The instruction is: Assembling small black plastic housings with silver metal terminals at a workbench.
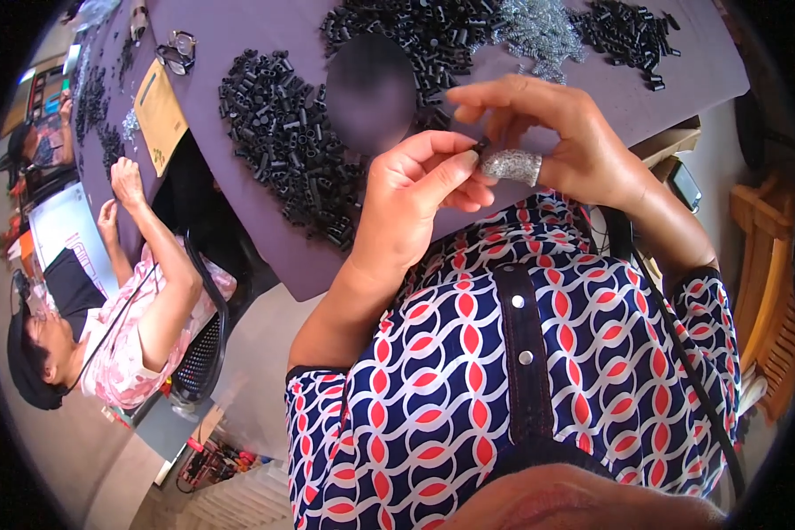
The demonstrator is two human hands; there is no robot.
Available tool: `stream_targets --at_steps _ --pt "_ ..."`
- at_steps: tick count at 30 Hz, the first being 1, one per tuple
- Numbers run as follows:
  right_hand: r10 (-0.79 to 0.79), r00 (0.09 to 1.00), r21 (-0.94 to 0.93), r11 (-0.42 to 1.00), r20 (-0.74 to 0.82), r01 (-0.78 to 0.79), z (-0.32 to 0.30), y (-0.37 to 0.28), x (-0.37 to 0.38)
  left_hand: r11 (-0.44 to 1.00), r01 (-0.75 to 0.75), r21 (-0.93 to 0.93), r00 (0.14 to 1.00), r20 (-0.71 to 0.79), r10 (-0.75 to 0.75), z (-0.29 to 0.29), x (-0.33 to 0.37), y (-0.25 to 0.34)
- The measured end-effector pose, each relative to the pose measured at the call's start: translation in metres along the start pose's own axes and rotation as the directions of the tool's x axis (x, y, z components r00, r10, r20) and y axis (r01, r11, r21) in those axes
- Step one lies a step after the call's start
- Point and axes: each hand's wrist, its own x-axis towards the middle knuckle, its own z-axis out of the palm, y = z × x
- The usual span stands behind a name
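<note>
My left hand is closed over the table's near edge, its thumb and forefinger pinching a small black plastic part. Most of that part is hidden by the fingertips. My right hand comes in from the other side, fingers apart and partly curled. Its thumb wears a silvery, rough-looking wrap, and the tip meets the left fingertips beside the part. Beyond the left hand spreads a large pile of short black tubular parts. Another black pile lies farther back.
A purple-grey cloth covers the table. Clear or silvery small pieces and more black parts lie at the back right. A dark blurred oval hides part of the tabletop. On the left, a co-worker sits near a tan envelope and glasses.
</note>
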Motion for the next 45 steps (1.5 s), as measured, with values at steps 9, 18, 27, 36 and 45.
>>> stream_targets --at_steps 9,18,27,36,45 --pt "-0.318 0.947 -0.744 0.623 0.04 0.241 0.003 -0.01 0.006 0.989 -0.098 -0.113 0.992 -0.09 0.088 0.015 0.002 -0.001" --pt "-0.302 0.951 -0.654 0.708 0.061 0.267 0.006 0.004 0.003 0.987 0.052 -0.154 0.999 0.025 -0.048 0.007 0.005 0.004" --pt "-0.287 0.949 -0.643 0.703 0.133 0.303 0.008 0.012 -0.008 0.982 0.032 -0.187 0.999 0.009 -0.031 0.017 0.005 -0.011" --pt "-0.163 0.95 -0.879 0.445 -0.266 -0.17 -0.062 0.007 -0.015 0.207 -0.393 0.896 0.69 0.139 0.711 -0.016 0.026 0.025" --pt "-0.114 0.882 -0.791 0.505 -0.458 -0.346 -0.074 0.016 -0.03 -0.182 -0.321 0.93 0.73 0.365 0.578 -0.026 0.045 0.018"
